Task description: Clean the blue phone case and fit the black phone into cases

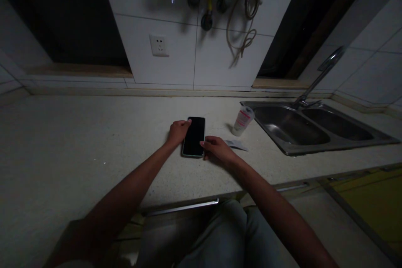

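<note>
A smartphone (194, 136) with a dark screen lies at or just above the counter, between my hands. My left hand (179, 130) grips its upper left edge, the thumb over the screen's corner. On the lower right edge is my right hand (216, 148), thumb on the glass and fingers at the side and below. Partly behind my right hand lies a flat pale packet or slip of paper (237, 145). A translucent plastic cup (243, 121) with pink print stands a little farther right, near the sink.
The pale speckled counter (125, 134) runs along a tiled wall. A double steel sink (290, 150) with a tall faucet (323, 73) is at the right. A wall socket (159, 45), pipes and a looped cord (241, 46) are above. A drawer handle (184, 208) lines the front edge.
</note>
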A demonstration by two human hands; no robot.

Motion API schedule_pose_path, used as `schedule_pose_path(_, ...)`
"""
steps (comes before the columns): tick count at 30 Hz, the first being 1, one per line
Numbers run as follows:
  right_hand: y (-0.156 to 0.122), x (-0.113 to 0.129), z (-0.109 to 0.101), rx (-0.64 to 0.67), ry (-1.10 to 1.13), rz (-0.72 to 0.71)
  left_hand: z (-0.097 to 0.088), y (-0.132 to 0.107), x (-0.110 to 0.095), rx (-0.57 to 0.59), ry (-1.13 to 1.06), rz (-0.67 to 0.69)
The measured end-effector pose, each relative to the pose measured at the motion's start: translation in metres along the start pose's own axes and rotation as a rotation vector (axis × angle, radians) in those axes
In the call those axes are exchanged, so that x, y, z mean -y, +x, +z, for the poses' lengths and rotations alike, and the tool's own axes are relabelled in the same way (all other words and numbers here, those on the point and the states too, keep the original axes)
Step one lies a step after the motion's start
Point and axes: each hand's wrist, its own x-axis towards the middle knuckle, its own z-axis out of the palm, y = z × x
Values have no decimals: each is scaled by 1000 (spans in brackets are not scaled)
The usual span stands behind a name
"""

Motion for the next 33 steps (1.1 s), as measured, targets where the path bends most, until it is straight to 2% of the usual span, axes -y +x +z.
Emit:
schedule_pose_path(5, 8, -14, -4, -152, -217, -10, -3, -2, 0, 6, 288, 44)
schedule_pose_path(7, 9, -17, -4, -175, -281, -11, -2, -3, -1, 12, 386, 50)
schedule_pose_path(15, 8, 4, 1, -228, -801, -144, -3, -10, -10, 27, 822, 72)
schedule_pose_path(19, 11, 4, 0, -222, -809, -189, -8, -9, -12, 35, 858, 69)
schedule_pose_path(22, 11, 1, -6, -329, -785, -211, -18, -1, -2, 23, 862, 27)
schedule_pose_path(24, 8, 3, -13, -386, -862, -188, -27, 5, 8, 51, 849, 30)
schedule_pose_path(27, 2, 8, -22, -430, -1093, -92, -34, 10, 18, 25, 857, 19)
schedule_pose_path(30, -2, 14, -26, -438, -1240, -17, -30, 9, 20, 14, 874, 40)
schedule_pose_path(33, -3, 17, -24, -389, -1283, -14, -21, 6, 17, 27, 873, 84)
